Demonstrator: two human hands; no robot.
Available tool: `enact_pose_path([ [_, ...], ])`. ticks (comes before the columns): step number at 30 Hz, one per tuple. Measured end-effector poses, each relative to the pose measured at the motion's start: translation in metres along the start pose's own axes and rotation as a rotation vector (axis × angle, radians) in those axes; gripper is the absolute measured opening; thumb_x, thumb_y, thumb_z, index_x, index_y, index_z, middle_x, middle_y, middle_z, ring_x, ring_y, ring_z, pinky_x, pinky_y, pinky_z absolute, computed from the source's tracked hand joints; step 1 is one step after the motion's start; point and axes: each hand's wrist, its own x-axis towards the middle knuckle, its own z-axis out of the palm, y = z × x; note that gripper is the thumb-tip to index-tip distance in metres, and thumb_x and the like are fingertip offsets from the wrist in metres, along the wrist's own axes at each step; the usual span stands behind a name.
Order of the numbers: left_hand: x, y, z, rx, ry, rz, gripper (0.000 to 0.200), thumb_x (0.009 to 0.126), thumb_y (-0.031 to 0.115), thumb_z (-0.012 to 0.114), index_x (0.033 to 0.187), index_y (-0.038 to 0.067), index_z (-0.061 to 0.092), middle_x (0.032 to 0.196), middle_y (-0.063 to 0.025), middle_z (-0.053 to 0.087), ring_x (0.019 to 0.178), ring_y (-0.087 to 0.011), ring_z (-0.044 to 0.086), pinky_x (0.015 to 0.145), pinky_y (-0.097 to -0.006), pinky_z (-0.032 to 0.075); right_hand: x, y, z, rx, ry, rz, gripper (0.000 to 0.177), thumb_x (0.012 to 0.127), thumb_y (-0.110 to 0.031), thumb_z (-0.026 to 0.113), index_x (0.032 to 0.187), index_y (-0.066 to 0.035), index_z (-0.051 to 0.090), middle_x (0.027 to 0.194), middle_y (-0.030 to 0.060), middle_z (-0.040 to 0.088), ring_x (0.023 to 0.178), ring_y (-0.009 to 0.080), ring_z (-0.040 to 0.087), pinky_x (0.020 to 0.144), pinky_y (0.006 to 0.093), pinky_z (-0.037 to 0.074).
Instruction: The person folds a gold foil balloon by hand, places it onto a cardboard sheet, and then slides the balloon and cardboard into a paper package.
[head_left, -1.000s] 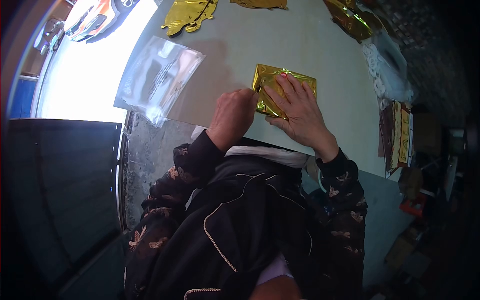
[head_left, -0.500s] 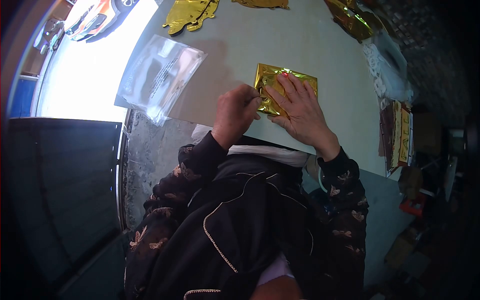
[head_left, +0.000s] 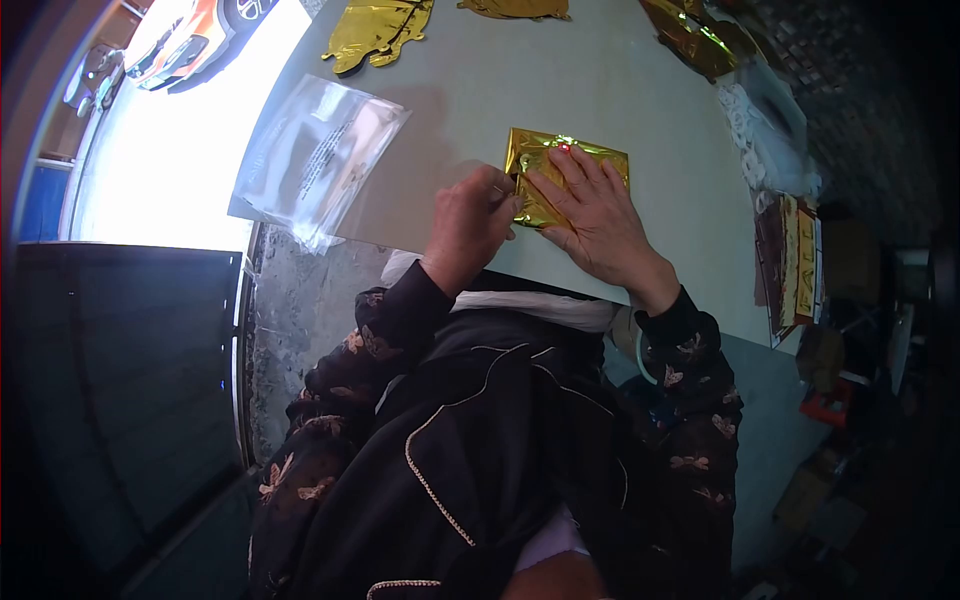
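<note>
A gold foil piece (head_left: 522, 150), folded flat into a rectangle and looking like a deflated foil balloon, lies on the pale table in front of me. My right hand (head_left: 605, 215) rests on it palm down, fingers stretched out and slightly spread, covering much of its surface. At the foil's left edge is my left hand (head_left: 470, 215), closed with thumb and forefinger pinched together on that edge. What sits right between those fingertips is partly hidden. A small red spot shows near the fingertips of my right hand.
Clear printed plastic bags (head_left: 320, 150) lie at the table's left edge. More flat gold foil shapes (head_left: 380, 30) are at the far side. At the right are a clear bag with white pieces (head_left: 765, 130) and printed cards (head_left: 797, 265). A dark panel (head_left: 130, 350) stands lower left.
The view has shifted slightly. Both hands keep almost the same position on the foil, and the fingers of my left hand have moved only a little at its edge.
</note>
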Motion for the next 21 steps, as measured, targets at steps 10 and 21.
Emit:
enact_pose_path([
  [10,0.004,0.009,0.010,0.599,0.171,0.376,0.050,0.081,0.018,0.075,0.127,0.007,0.058,0.130,-0.0134,0.055,0.129,-0.0317,0.052,0.103,-0.0451,0.044,0.001,-0.002,-0.002,0.013,-0.009,0.015,0.057,0.099,-0.050,0.051,0.150,-0.026,0.044,0.160,0.0124,0.032,0.150,0.0351,0.023,0.122,0.0547,0.017],
  [21,0.032,-0.005,0.022,0.802,-0.114,0.555,0.069,0.096,0.038,0.056,0.151,0.002,0.035,0.155,-0.0153,0.041,0.145,-0.0319,0.035,0.120,-0.0464,0.025,0.001,0.001,0.002,0.073,0.049,0.037,0.066,0.102,-0.048,0.043,0.154,-0.009,0.034,0.160,0.0144,0.031,0.150,0.0335,0.024,0.122,0.0552,0.017],
])
